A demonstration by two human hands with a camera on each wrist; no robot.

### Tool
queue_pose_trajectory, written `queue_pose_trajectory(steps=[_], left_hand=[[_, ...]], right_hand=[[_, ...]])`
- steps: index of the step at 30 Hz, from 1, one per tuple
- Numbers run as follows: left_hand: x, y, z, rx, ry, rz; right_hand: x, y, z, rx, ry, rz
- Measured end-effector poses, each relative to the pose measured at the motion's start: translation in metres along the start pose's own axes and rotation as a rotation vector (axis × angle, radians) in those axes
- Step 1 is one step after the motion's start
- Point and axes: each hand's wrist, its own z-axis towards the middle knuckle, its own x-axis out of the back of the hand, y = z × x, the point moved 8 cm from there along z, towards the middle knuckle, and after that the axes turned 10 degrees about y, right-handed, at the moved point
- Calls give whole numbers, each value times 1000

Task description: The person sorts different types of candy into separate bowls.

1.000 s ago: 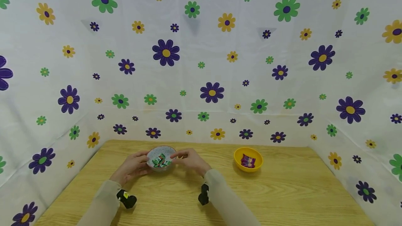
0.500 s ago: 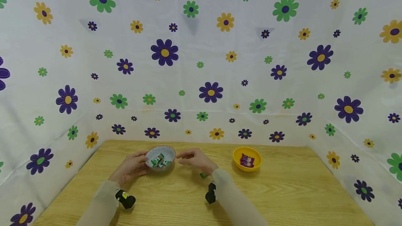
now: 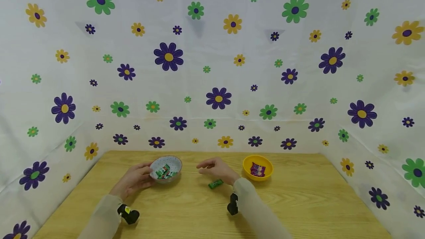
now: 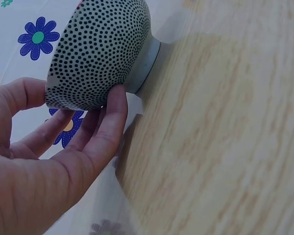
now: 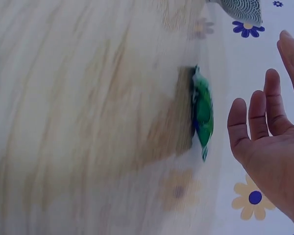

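My left hand [image 3: 134,178] holds the side of a dotted bowl [image 4: 100,54], its fingers around the outer wall and base. Several green wrapped candies [image 3: 165,172] lie inside this bowl at the table's left. My right hand [image 3: 220,169] hovers over the middle of the table with loosely bent fingers and holds nothing. Below it a single green wrapped candy [image 3: 216,184] lies on the wood. In the right wrist view that candy [image 5: 203,110] is apart from the fingertips [image 5: 238,110].
To the right of my right hand stands a yellow bowl [image 3: 245,172] with purple wrapped candies [image 3: 257,169] in it. A flowered white sheet [image 3: 196,84] encloses the wooden table [image 3: 186,213] at the back and sides.
My right hand has moved right, away from the dotted bowl. A green candy now lies fully visible on the table, where the right hand hid it before. The left hand stays at the bowl.
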Motion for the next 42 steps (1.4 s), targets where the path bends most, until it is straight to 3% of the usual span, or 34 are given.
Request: queue_pose_trajectory(steps=[12,24,29,42], left_hand=[[-3,-1,1,-4,-15,-27],[0,-3,2,5,-17,-32],[0,-3,2,-1,-25,-10],[-1,0,-2,1,-27,-21]], right_hand=[[24,19,-13,-9,-20,-85],[28,30,-22,-45,-84,-181],[32,35,-25,-79,-74,-180],[37,34,-26,-72,-67,-238]])
